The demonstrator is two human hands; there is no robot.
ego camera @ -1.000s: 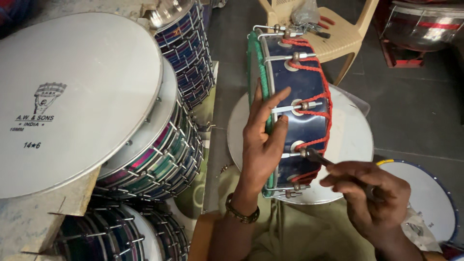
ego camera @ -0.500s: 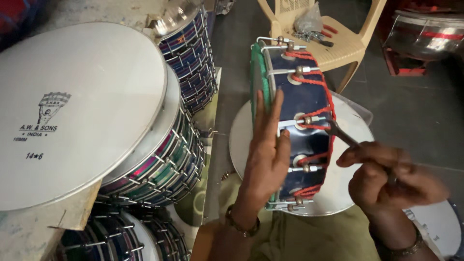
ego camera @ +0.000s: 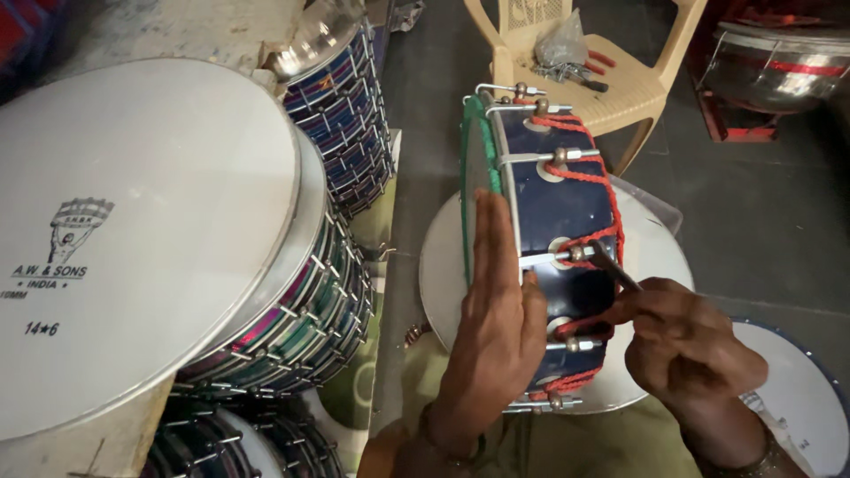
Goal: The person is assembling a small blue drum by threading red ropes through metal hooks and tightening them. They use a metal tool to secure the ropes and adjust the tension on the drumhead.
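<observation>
A small dark blue drum point(ego camera: 553, 208) stands on its edge in front of me, with metal tension rods, a green rim and red rope laced along its shell. My left hand point(ego camera: 491, 327) lies flat against the drum's head side, fingers straight and pointing up, steadying it. My right hand point(ego camera: 686, 345) grips a thin dark metal tool point(ego camera: 613, 265) whose tip sits on a tension bolt on the shell.
A large white drumhead point(ego camera: 133, 230) on stacked striped drums fills the left. Another striped drum point(ego camera: 341, 106) stands behind. A white drumhead point(ego camera: 660, 257) lies flat under the blue drum; one more point(ego camera: 797, 389) at right. A beige plastic chair point(ego camera: 611, 80) holds tools.
My view has shifted and the drum sits higher and more upright. My right hand with the tool has moved up the shell to a higher bolt. My left hand has stayed pressed on the drum.
</observation>
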